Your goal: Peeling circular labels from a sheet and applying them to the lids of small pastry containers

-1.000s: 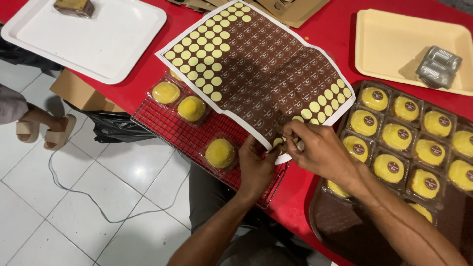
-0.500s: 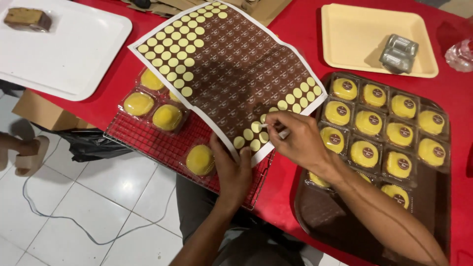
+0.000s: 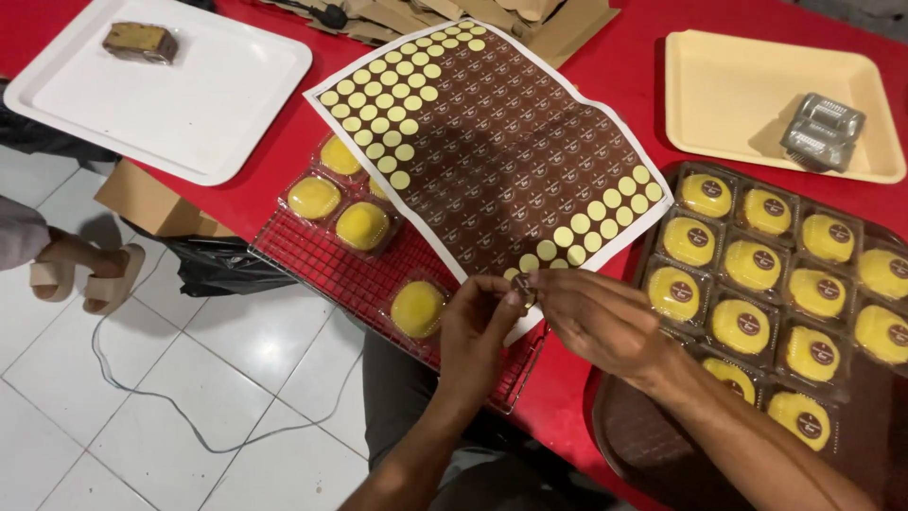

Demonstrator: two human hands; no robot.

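- Red table (image 3: 624, 57) is carrying everything; the sticker sheet below is serving as the landmark.
- Sticker sheet (image 3: 492, 142), brown with round brown stickers and pale yellow emptied spots, is lying mid-table, its near edge overhanging the wire rack.
- White tray (image 3: 189, 104) is sitting well left of the sheet, holding a wrapped brown cake slice (image 3: 139, 41) at its far corner.
- Brown tray (image 3: 653, 435) is sitting just right of the sheet, holding rows of packed yellow cakes (image 3: 752, 265), each showing a round brown sticker on top.
- Cream tray (image 3: 738, 95) is sitting right of the sheet's far end, with a small grey metal device (image 3: 821, 131) on it.
- Red wire rack (image 3: 331, 265) is lying under the sheet's left and near edges, carrying unstickered yellow cakes (image 3: 416, 308) in clear wrap.
- Cardboard (image 3: 558, 24) is lying beyond the sheet's far edge.
- Right hand (image 3: 596, 317) is hovering at the sheet's near corner, fingers pressed together at the tips, meeting the left fingertips.
- Left hand (image 3: 482, 326) is sitting just beside it at the same corner, thumb and forefinger pinching a small round sticker (image 3: 521, 282); whether it is fully off the sheet, cannot tell.
- Another person's sandalled feet (image 3: 85, 274) are standing on the tiled floor well left of the sheet.
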